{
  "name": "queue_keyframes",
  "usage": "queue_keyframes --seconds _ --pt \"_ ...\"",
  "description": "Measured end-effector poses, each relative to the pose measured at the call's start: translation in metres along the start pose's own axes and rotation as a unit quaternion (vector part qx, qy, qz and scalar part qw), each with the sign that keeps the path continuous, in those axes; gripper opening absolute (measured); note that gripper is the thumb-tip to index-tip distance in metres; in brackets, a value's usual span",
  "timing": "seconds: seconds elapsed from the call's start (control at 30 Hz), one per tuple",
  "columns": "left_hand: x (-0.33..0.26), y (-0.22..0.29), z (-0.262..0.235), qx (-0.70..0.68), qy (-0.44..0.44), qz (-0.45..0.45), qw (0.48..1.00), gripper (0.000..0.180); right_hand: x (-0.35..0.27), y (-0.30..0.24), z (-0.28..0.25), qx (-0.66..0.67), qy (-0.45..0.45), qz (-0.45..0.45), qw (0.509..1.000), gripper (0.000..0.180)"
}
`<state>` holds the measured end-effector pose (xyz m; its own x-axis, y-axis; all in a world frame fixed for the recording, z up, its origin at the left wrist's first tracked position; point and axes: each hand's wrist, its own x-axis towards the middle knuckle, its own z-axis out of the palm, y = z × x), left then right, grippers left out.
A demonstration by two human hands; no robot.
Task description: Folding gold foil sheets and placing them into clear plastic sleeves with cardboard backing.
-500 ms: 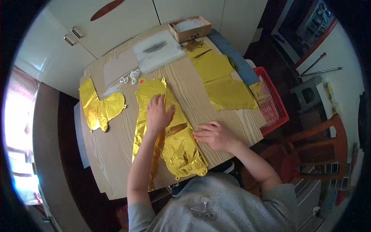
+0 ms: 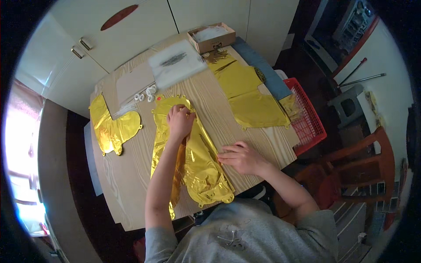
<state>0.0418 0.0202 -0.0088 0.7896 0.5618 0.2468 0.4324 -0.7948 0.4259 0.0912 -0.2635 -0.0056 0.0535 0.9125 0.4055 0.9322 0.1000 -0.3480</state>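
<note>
A flat, uninflated gold foil balloon [image 2: 204,168] lies in front of me, its foil creased and folded lengthwise with small tabs along the rim. On its upper part my left hand [image 2: 180,122] has its fingers drawn in against the thumb, closed on the foil; the fingertips are partly hidden. My right hand [image 2: 243,158] rests at the balloon's right edge, fingers stretched out and fingertips touching foil, gripping nothing. Another flat gold foil balloon [image 2: 112,127] lies at the table's left. More gold foil balloons [image 2: 252,103] lie stacked at the right.
The wooden table [image 2: 131,184] carries white ribbon rolls [image 2: 149,92], a clear plastic bag [image 2: 175,65] and a cardboard box [image 2: 213,41] at the back. A red plastic basket [image 2: 313,118] stands past the right edge, near a wooden chair [image 2: 364,164]. White cabinets [image 2: 210,13] close off the far side.
My left hand's spread fingers have drawn together on the foil. The balloon's right part looks smoother, and the brown gap in it no longer shows. My right hand has barely moved.
</note>
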Motion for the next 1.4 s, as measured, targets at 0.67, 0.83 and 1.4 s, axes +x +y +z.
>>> queue_keyframes --seconds 0.67,0.83,1.4 --pt "-0.029 0.02 -0.017 0.205 0.035 0.2 0.957 0.056 0.001 -0.002 -0.003 -0.002 -0.008 0.003 1.0 0.023" --pt "-0.075 0.052 -0.051 0.114 -0.171 0.246 0.947 0.063 0.002 -0.002 -0.002 -0.013 -0.002 -0.004 1.0 0.022" --pt "-0.113 0.059 -0.06 0.123 -0.201 0.305 0.923 0.054 0.003 -0.002 -0.004 -0.017 -0.017 0.005 1.0 0.023"
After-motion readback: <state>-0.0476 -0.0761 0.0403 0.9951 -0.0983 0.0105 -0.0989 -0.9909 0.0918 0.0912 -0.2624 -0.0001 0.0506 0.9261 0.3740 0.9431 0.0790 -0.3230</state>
